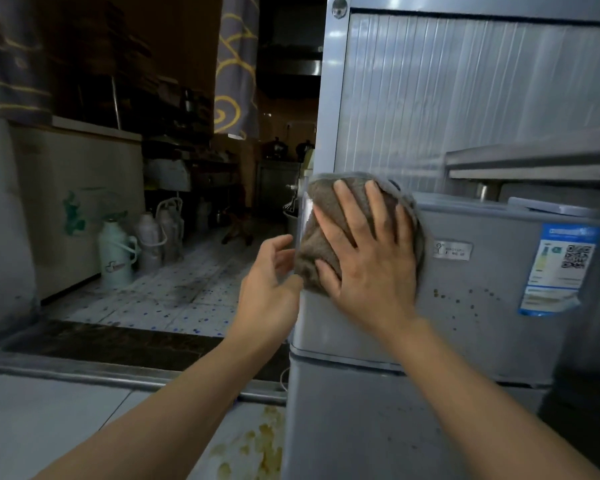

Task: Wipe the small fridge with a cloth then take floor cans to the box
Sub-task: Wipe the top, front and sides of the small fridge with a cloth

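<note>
Right hand [364, 251] is spread flat, pressing the cloth [329, 216] on the small fridge [482, 299] door's top left corner. Left hand [271, 282] hovers loose beside it. Cloth looks soft and floppy, so palm pressure beats pinching.

Speckled tile floor [187, 296]: green thermos [115, 251], pale flasks [160, 237] standing.

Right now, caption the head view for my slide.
Right hand presses a cloth flat against the small fridge.

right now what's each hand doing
Left hand: open, fingers relaxed, beside the cloth.
Right hand: open, flat, pressing the cloth against the small fridge.
</note>
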Demonstrator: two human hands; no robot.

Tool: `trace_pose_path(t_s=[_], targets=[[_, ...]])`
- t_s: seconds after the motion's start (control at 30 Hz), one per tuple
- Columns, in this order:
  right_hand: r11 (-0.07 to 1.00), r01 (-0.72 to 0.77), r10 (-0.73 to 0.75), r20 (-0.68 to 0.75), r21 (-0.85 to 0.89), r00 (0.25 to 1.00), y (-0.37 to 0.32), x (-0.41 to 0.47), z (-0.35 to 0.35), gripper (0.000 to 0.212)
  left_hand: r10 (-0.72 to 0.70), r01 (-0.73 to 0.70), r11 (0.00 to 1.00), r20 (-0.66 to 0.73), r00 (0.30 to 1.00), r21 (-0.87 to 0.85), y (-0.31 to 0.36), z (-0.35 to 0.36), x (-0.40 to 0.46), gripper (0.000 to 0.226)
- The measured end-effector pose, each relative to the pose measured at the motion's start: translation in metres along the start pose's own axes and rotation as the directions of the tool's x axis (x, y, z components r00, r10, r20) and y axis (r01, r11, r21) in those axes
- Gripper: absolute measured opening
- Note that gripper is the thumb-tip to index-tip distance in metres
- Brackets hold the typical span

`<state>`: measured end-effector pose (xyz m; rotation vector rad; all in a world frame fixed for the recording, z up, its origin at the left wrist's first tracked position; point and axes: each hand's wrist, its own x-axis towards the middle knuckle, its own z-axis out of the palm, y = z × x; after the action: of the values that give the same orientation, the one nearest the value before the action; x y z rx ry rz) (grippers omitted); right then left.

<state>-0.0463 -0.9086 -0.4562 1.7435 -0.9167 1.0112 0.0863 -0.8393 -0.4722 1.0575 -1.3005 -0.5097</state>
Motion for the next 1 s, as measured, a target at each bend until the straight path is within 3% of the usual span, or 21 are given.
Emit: trace_pose_path(t_s=[0.1,0.2,0.27,0.37,0.5,0.63,0.83,0.9,1.0], targets=[[1.0,-0.024,0.023,0.07,0.007,0.997,-0.01,-0.074,0.008,0.076,-0.016,0.016,1.0,-0.073,0.997,-0.005,-0.003,0.014,-0.002,0.042],[0.991,0.131,-0.134,0.184,0.028,0.974,0.0,-0.145,0.007,0.083,0.019,-0.009,0.997,-0.131,0.991,0.08,-0.006,0.022,-0.004,0.036],[0.981,0.191,-0.196,0.204,0.043,0.959,0.014,-0.146,0.007,0.084,0.032,-0.003,0.984,-0.162,0.986,0.177,-0.005,0.026,-0.003,0.037],[0.998,0.068,-0.07,0.098,0.018,0.993,0.033,-0.099,-0.001,0.072,0.037,0.026,0.942,-0.179,0.983,0.334,-0.006,0.034,0.0,0.052],[0.998,-0.05,0.05,-0.011,-0.042,0.999,0.056,-0.05,-0.007,0.073,0.064,0.03,0.904,-0.203,0.977,0.426,-0.011,0.036,0.006,0.055],[0.983,-0.182,0.181,-0.023,-0.006,0.983,0.045,-0.087,0.001,0.07,0.062,0.032,0.913,-0.217,0.974,0.406,-0.014,0.036,0.007,0.051],[0.984,-0.176,0.175,0.054,-0.003,0.983,0.045,-0.119,-0.005,0.07,0.032,0.058,0.92,-0.221,0.975,0.386,-0.006,0.039,0.001,0.057],[0.976,-0.219,0.218,0.019,0.012,0.976,0.043,-0.089,-0.009,0.073,0.107,0.012,0.893,-0.238,0.965,0.449,0.001,0.042,-0.001,0.068],[0.986,-0.162,0.163,-0.013,0.025,0.987,0.044,-0.045,-0.013,0.072,0.407,-0.197,0.719,-0.175,0.897,0.666,0.019,0.052,0.004,0.078]])
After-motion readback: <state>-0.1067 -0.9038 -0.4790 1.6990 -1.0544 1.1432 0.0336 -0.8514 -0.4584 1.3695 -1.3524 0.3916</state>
